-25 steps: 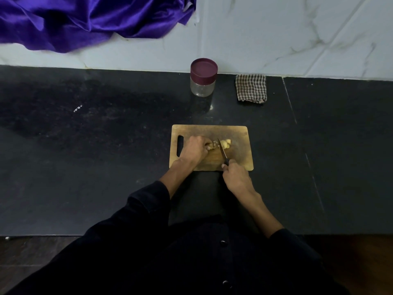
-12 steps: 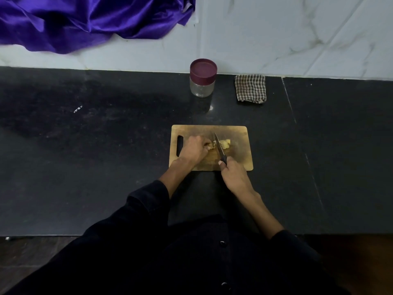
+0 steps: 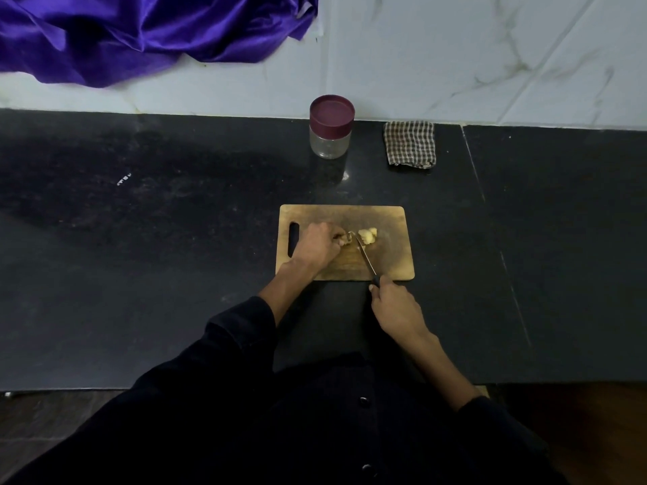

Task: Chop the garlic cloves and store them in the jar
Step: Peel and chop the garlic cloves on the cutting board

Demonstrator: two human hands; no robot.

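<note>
A wooden cutting board (image 3: pixel 392 218) lies on the black counter. On it sits a small pile of pale chopped garlic (image 3: pixel 367 235). My left hand (image 3: pixel 317 245) rests on the board with curled fingers and pinches a garlic clove (image 3: pixel 347 238) at its fingertips. My right hand (image 3: pixel 394 304), just off the board's near edge, grips the dark handle of a knife (image 3: pixel 366 257). The blade's tip meets the clove, between my fingertips and the pile. A clear jar (image 3: pixel 331 129) with a maroon lid on stands at the back by the wall.
A folded checked cloth (image 3: pixel 409 144) lies right of the jar against the wall. Purple satin fabric (image 3: pixel 140 33) hangs over the white marble wall at the upper left. The counter's front edge (image 3: pixel 87 389) runs close to my body.
My right hand has drawn back toward me off the board's near edge, pulling the knife with it. The left hand stays on the clove.
</note>
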